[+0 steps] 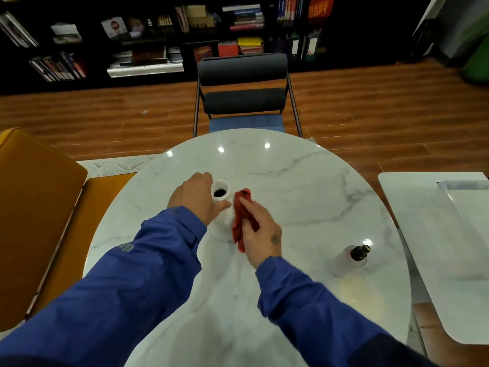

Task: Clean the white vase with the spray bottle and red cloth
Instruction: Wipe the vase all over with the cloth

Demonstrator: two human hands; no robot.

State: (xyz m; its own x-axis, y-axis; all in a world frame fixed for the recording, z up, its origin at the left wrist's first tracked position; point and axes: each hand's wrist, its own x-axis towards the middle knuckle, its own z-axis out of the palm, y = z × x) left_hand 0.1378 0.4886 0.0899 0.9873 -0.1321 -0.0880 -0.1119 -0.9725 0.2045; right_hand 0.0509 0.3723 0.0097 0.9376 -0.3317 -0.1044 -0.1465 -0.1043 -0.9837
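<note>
The white vase (221, 189) stands upright near the middle of the round marble table (304, 186), its dark mouth facing up. My left hand (195, 198) wraps around the vase's left side and neck, with the thumb on the near side. Against the vase's right flank my right hand (260, 234) holds the bunched red cloth (242, 215). A clear spray bottle (352, 259) with a black top stands alone on the table at the right, away from both hands.
A dark chair (243, 91) stands at the table's far edge. An orange seat (34, 207) is at the left. A second white table (436, 234) with a clear tray (463, 185) sits at the right. Bookshelves line the back wall.
</note>
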